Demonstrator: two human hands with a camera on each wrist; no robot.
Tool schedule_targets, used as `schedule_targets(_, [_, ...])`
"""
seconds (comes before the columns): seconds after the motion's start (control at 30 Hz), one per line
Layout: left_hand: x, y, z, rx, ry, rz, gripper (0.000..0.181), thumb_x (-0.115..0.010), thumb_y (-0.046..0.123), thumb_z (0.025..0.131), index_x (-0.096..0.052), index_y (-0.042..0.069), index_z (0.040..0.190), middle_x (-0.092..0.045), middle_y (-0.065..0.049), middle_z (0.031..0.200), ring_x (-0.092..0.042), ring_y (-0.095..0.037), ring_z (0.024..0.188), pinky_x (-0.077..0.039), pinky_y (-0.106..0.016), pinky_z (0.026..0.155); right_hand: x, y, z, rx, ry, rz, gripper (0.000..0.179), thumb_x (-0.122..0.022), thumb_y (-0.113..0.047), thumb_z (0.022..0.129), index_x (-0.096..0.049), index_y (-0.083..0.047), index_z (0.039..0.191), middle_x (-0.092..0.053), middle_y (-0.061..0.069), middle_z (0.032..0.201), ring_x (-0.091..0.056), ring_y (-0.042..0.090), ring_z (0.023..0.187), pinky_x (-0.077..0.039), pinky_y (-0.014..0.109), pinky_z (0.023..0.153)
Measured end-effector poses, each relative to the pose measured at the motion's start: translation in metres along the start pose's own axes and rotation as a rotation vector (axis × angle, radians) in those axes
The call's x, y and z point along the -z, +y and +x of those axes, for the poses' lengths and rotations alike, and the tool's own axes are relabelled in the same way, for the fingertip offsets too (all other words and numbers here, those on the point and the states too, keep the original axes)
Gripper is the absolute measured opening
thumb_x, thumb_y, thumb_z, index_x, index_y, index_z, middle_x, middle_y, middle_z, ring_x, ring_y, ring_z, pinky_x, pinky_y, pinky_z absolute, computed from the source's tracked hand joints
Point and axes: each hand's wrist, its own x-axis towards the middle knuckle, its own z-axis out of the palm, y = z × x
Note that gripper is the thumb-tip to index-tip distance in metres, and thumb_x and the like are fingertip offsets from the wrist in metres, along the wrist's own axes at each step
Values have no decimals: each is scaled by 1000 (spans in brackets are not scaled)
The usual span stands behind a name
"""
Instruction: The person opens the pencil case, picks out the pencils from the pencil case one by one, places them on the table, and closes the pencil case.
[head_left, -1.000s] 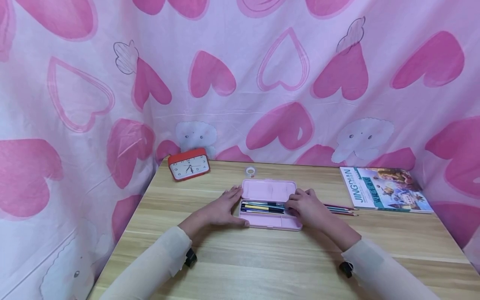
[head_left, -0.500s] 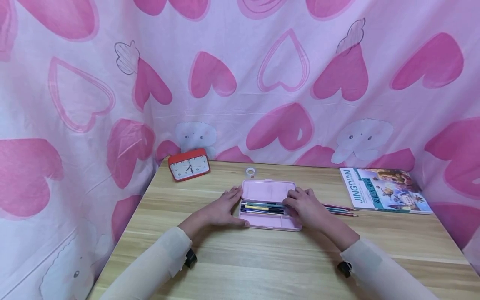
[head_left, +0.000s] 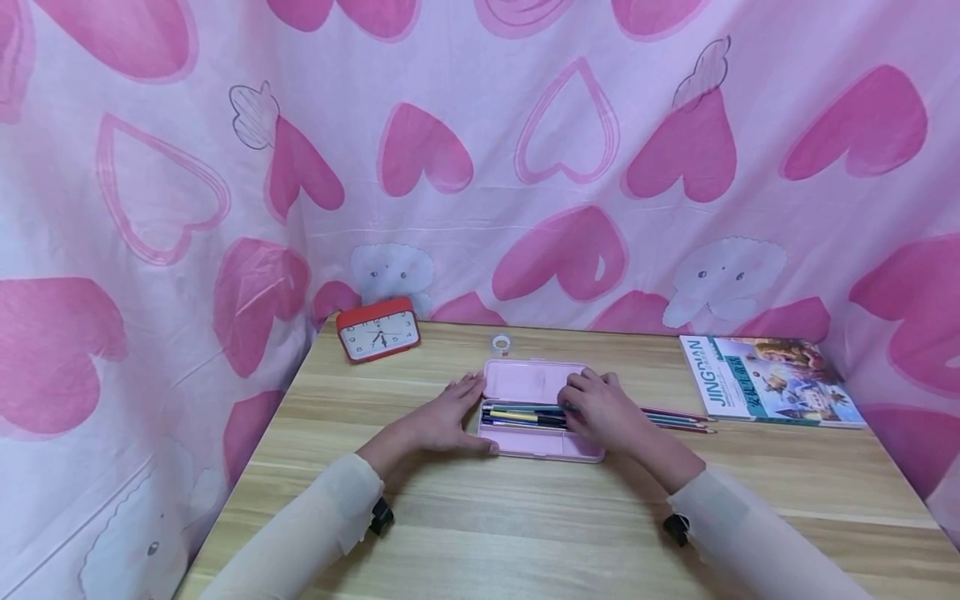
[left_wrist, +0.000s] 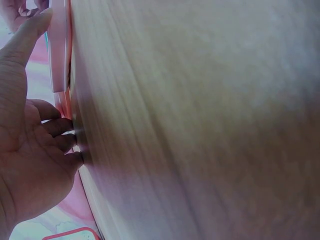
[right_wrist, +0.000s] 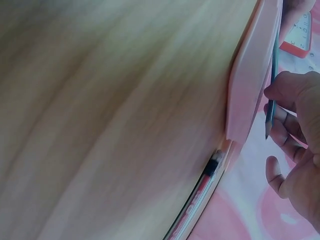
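A pink pencil case (head_left: 517, 439) lies with its lid folded back on the table, several pens and pencils (head_left: 517, 416) in its long compartment. My left hand (head_left: 442, 421) spans the case's left end, thumb along the front corner and the other fingers by the hinge side. In the left wrist view that thumb (left_wrist: 35, 32) touches the case wall. Over the right part of the case, my right hand (head_left: 603, 412) pinches a dark green pencil (right_wrist: 270, 120) between thumb and fingers, its sharpened tip toward me in the right wrist view. In the head view my right hand covers the case's right end.
Several pencils (head_left: 678, 420) lie on the table just right of the case. Behind it sits a small roll of tape (head_left: 500, 342). A red clock (head_left: 378, 331) stands at the back left, and a magazine (head_left: 772, 381) lies at the back right against the heart-print curtain (head_left: 450, 275).
My right hand has shifted a little to the left over the case. The left hand, the case and the other things stay where they were.
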Motion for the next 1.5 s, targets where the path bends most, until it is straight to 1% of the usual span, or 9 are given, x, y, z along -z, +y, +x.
schedule_targets(0.17, [0, 0, 0, -3, 1, 8, 131, -79, 81, 83, -12, 23, 180, -5, 6, 189, 1, -23, 176, -14, -54, 143, 0, -7, 9, 30, 18, 5, 17, -88, -14, 92, -78, -18, 106, -71, 0, 105, -59, 22, 101, -53, 56, 91])
schedule_targets(0.43, [0, -1, -1, -8, -3, 12, 132, -78, 83, 83, -10, 23, 180, -5, 6, 189, 1, -23, 176, -14, -54, 142, 0, -21, 21, 1, -59, 22, 18, -88, -17, 96, -81, -18, 113, -72, -1, 108, -60, 22, 105, -53, 61, 102])
schedule_targets(0.53, [0, -1, -1, -10, -1, 12, 132, -77, 83, 83, -10, 24, 180, -5, 6, 189, 1, -23, 176, -14, -54, 142, -1, -23, 25, 8, -64, 13, 17, -87, -19, 96, -81, -19, 112, -71, -2, 107, -59, 21, 104, -53, 59, 100])
schedule_targets(0.7, [1, -1, -1, -9, -1, 5, 131, -78, 82, 84, -10, 24, 180, -5, 6, 189, 1, -23, 176, -14, -54, 143, -3, -27, 31, 27, -53, -20, 13, -87, -20, 96, -81, -21, 107, -69, -4, 103, -59, 20, 101, -52, 57, 96])
schedule_targets(0.83, [0, -2, 0, -8, -2, 4, 130, -78, 82, 84, -11, 23, 180, -6, 6, 189, 1, -22, 176, -13, -54, 143, -4, -28, 32, 23, -46, -27, 11, -88, -20, 95, -81, -21, 104, -69, -4, 102, -60, 21, 101, -52, 58, 96])
schedule_targets(1.07, [-1, -2, 0, -7, -1, 7, 130, -78, 82, 84, -11, 23, 180, -6, 6, 189, 1, -23, 176, -15, -55, 142, -2, -27, 31, 8, -47, 1, 12, -88, -18, 96, -81, -20, 106, -71, -3, 105, -60, 21, 102, -53, 59, 98])
schedule_targets(1.2, [-1, -2, 0, -5, 0, -2, 130, -78, 81, 84, -11, 24, 180, -6, 6, 189, 1, -24, 176, -16, -56, 142, 1, -24, 29, -1, -32, 23, 12, -87, -17, 96, -81, -20, 107, -71, -3, 107, -61, 21, 104, -53, 59, 100])
schedule_targets(1.37, [-1, -2, 0, -1, -2, -4, 130, -79, 81, 84, -11, 25, 180, -5, 7, 189, 1, -24, 176, -16, -57, 142, 6, -22, 26, 14, 2, 18, 13, -88, -16, 95, -81, -19, 106, -71, -2, 106, -63, 23, 105, -54, 60, 98])
schedule_targets(1.5, [-1, -3, 0, 3, -4, -10, 130, -78, 82, 83, -11, 26, 180, -5, 8, 189, 1, -24, 176, -17, -58, 142, 9, -21, 25, 14, 14, 18, 16, -90, -16, 94, -81, -18, 107, -71, 0, 106, -62, 24, 105, -55, 58, 97])
